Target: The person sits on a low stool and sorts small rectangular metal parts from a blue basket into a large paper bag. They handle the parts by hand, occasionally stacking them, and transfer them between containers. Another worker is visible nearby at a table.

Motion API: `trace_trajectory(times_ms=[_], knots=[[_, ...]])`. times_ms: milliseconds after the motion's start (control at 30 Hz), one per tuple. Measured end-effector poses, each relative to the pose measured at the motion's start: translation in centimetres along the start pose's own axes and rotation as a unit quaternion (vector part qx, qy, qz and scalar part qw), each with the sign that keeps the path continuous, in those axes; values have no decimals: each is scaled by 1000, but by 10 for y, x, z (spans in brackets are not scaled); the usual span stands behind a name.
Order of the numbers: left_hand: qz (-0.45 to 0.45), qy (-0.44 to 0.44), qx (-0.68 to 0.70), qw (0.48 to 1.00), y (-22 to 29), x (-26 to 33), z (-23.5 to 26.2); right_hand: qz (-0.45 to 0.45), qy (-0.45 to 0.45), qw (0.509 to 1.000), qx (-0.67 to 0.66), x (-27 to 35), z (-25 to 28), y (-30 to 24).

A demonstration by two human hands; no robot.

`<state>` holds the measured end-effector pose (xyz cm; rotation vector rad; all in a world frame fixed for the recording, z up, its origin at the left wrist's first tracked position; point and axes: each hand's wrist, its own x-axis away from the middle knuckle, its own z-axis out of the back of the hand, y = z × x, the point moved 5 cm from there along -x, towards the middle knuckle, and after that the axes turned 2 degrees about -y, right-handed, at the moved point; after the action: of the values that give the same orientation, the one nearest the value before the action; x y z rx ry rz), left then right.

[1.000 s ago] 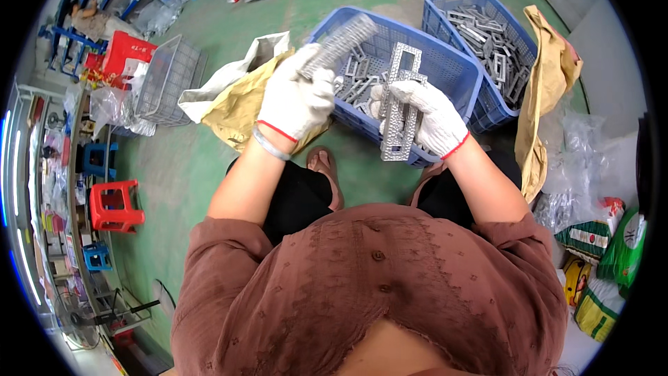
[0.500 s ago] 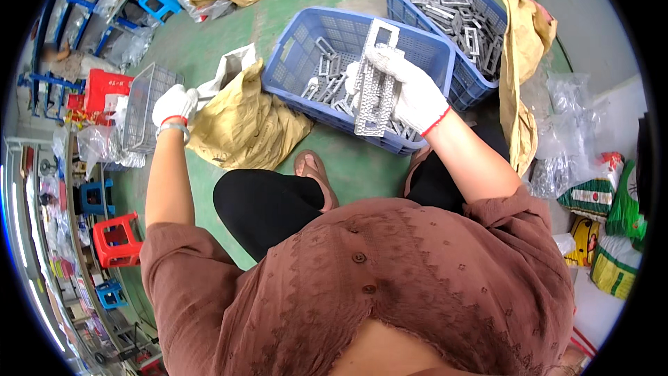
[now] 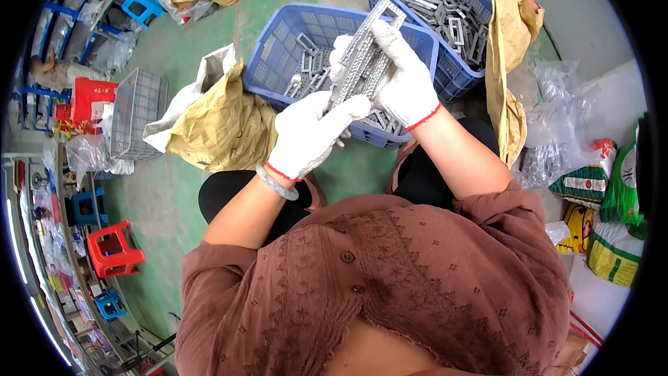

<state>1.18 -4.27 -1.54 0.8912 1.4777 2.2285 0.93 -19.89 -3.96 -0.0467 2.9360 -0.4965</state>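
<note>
Several long grey metal frames (image 3: pixel 358 63), bundled together, are tilted over the near blue plastic basket (image 3: pixel 259 73). My right hand (image 3: pixel 410 87), in a white knit glove with a red cuff, is closed round their right side. At their near end, my gloved left hand (image 3: pixel 306 132) grips them with the thumb laid along the edge; some of its fingers are hidden beneath. Loose grey metal frames (image 3: pixel 306 63) lie inside the same basket, partly covered by my hands.
A second blue basket (image 3: pixel 452 83) heaped with similar frames stands behind to the right, beside a tall brown paper sack (image 3: pixel 504 63). To the left are a crumpled tan sack (image 3: pixel 223 129), a grey wire basket (image 3: pixel 139 115) and a red stool (image 3: pixel 115 249). Plastic bags (image 3: pixel 557 122) lie far right.
My left hand has left the white-lined tan sack and come right onto the near end of the metal frames. The bundle has tilted and turned in my right hand.
</note>
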Motion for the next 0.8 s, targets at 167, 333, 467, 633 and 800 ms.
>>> trace_trajectory(times_ms=[167,333,467,633,800], knots=[[-77,31,57,995,-7,-2,9,-7,40,999,11,-2,0,-3],[-158,83,51,983,-5,7,15,3,52,998,26,-5,4,-1],[-193,86,73,975,-14,3,15,-16,57,998,0,-4,2,0],[-252,88,104,958,-16,3,16,7,52,998,21,-7,4,0],[-247,77,147,955,-15,4,15,25,71,997,33,-7,5,-2]])
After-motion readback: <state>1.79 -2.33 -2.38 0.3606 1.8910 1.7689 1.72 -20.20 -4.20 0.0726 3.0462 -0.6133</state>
